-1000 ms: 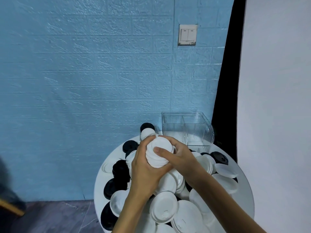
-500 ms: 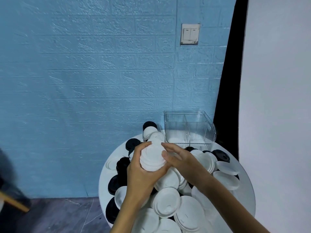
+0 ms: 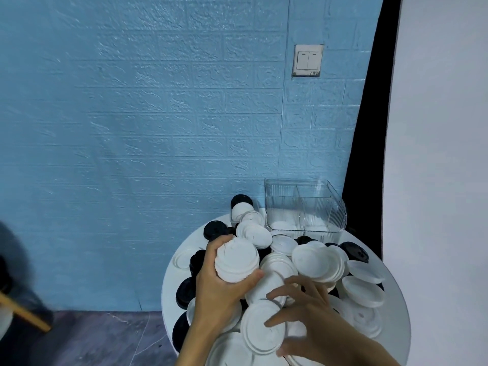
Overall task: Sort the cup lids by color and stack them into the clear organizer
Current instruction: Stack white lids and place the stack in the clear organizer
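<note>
**White lids gathered in one hand while the other fishes for more**

The left hand (image 3: 219, 289) is curled round a short stack of white lids (image 3: 237, 260), thumb on the near side and fingers wrapped behind, holding it tipped up above the heap. Keeping the stack there looks deliberate to me: it serves as a collecting point, so each new white lid can be nested on before the whole bundle goes across.

The right hand (image 3: 309, 315) is lower and nearer, fingers spread and bent over a loose white lid (image 3: 262, 326) on the pile. Its fingertips touch the lid, but I cannot tell whether it has actually pinched it or is only settling onto it.

The round white desk (image 3: 396, 313) is crowded with lids, white ones piled over the middle and right, black lids (image 3: 214, 229) mostly along the left and far edges, with one more black lid (image 3: 355, 252) at the right. The clear organizer (image 3: 303, 204) stands at the far edge against the blue wall (image 3: 132, 128), divided into two compartments. Something pale seems to lie at its bottom, though the ribbed plastic makes that hard to read. By my reckoning the sorting is at an early stage, with nearly everything out on the desk.
</note>
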A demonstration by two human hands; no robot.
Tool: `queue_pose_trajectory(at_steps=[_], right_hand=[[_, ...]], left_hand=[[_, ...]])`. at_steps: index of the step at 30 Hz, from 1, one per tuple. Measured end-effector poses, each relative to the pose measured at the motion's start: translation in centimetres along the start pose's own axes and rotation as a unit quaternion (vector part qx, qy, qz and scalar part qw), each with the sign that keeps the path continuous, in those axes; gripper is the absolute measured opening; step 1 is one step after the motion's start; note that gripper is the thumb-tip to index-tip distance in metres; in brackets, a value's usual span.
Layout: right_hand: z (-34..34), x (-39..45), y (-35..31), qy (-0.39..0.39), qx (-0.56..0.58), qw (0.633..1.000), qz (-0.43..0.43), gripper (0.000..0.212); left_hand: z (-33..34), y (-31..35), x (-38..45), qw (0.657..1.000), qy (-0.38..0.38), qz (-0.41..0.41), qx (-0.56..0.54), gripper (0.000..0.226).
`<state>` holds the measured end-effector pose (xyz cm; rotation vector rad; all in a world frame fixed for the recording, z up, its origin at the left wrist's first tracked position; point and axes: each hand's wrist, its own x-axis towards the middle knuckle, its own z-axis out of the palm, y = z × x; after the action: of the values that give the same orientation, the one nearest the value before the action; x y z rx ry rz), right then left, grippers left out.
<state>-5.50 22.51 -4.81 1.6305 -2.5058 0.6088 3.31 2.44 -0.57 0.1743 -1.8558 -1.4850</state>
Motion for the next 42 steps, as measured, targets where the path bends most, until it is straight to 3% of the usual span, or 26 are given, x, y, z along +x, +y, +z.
queue_pose_trajectory(at_steps=[7, 13, 16, 20, 23, 25, 27, 30, 33, 38, 42], right_hand=[[0.8, 0.2, 0.4, 0.179, 0.027, 0.984, 0.008, 0.014], [1.0, 0.0, 0.0, 0.201, 0.077, 0.976, 0.02, 0.013], [-0.4, -0.3, -0.3, 0.189, 0.172, 0.966, 0.033, 0.022], [-4.3, 0.2, -1.5, 0.23, 0.346, 0.905, 0.097, 0.028], [-6.9, 1.6, -2.3, 0.268, 0.501, 0.814, 0.12, 0.024], [-7.8, 3.0, -3.2, 0.256, 0.575, 0.762, 0.152, 0.023], [-7.9, 4.5, -3.9, 0.236, 0.596, 0.741, 0.2, 0.025], [-7.1, 6.3, -4.4, 0.235, 0.541, 0.759, 0.277, 0.017], [-6.3, 7.0, -4.4, 0.208, 0.472, 0.8, 0.308, 0.022], [-6.6, 7.0, -5.1, 0.178, 0.362, 0.869, 0.286, 0.017], [-7.0, 6.3, -4.6, 0.165, 0.271, 0.916, 0.245, 0.014]], left_hand=[[-0.1, -0.7, 0.1, 1.0, 0.005, -0.012, -0.012, 0.08], [0.3, -1.0, -0.1, 1.0, 0.003, -0.011, -0.012, 0.084], [0.4, -1.0, 0.0, 1.0, 0.004, -0.013, -0.019, 0.083], [0.2, -0.4, 0.2, 0.999, 0.007, -0.013, -0.032, 0.085], [0.5, 0.1, 0.2, 0.999, -0.005, -0.006, -0.033, 0.083], [1.0, 0.2, -0.1, 1.0, -0.023, 0.003, -0.018, 0.082], [1.5, 0.2, -0.3, 0.999, -0.033, 0.01, -0.006, 0.084], [2.1, 0.3, -0.6, 0.999, -0.035, 0.01, -0.011, 0.084], [2.2, 0.4, -0.6, 1.0, -0.026, 0.01, -0.013, 0.085], [2.4, 0.7, -0.9, 0.999, -0.033, 0.02, -0.003, 0.094], [2.5, 0.9, -1.1, 0.999, -0.026, 0.025, 0.015, 0.076]])
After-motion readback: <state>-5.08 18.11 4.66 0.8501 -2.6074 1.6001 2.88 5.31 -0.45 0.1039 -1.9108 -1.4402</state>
